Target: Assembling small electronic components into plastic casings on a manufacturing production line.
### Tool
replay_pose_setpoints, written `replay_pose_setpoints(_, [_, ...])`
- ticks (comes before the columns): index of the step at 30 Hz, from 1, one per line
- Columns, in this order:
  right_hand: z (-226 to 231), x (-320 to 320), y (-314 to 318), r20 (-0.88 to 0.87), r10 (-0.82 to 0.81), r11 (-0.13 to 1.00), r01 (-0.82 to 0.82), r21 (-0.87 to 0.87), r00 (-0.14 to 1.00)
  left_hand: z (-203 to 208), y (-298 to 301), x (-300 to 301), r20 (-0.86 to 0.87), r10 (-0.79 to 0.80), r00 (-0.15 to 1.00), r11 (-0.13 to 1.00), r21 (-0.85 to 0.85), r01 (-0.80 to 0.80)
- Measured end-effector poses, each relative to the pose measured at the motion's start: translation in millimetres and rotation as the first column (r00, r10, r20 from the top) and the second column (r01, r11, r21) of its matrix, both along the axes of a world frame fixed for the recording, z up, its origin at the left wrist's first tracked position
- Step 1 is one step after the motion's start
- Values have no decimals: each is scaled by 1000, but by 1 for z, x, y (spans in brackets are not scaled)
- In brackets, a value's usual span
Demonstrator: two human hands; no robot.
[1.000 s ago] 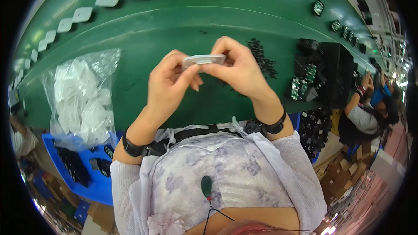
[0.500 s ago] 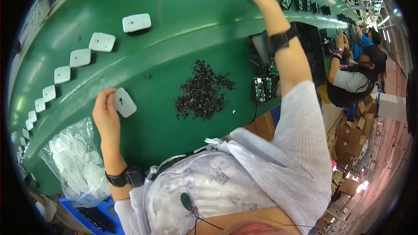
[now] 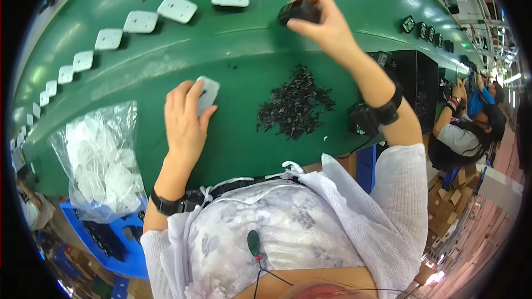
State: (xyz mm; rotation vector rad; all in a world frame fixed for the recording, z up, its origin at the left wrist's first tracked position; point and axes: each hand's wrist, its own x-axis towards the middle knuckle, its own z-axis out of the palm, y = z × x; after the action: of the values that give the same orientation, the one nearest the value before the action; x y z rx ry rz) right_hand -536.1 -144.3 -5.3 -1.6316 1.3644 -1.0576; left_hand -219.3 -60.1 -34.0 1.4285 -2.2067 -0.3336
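My left hand grips a pale, translucent plate with rounded corners by its edge, low over the green tabletop. Its fingers partly cover the plate. Farther off and to the right, my right hand holds a small black housing between thumb and fingers, above the far part of the table. A heap of tiny black parts, too small to make out singly, lies between my hands and nearer to me. One small dark bit rests apart from the heap.
White-topped units curve in a row along the left. A clear bag of translucent plates lies at the left edge, over a blue bin. On the right are a black box, black housings with green boards, and a co-worker.
My right hand has come back from the far right and now holds a black housing. My left hand still grips the plate. The view has shifted, so the table contents sit elsewhere in the picture.
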Motion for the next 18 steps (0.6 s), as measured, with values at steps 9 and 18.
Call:
replay_pose_setpoints(9, [-6,26,38,-577,-99,987,4,-164,811,-16,-16,-6,-156,-263,952,964,-88,251])
replay_pose_setpoints(18, [-1,122,59,-530,162,873,-371,-316,832,-17,2,15,-487,-28,873,998,39,54])
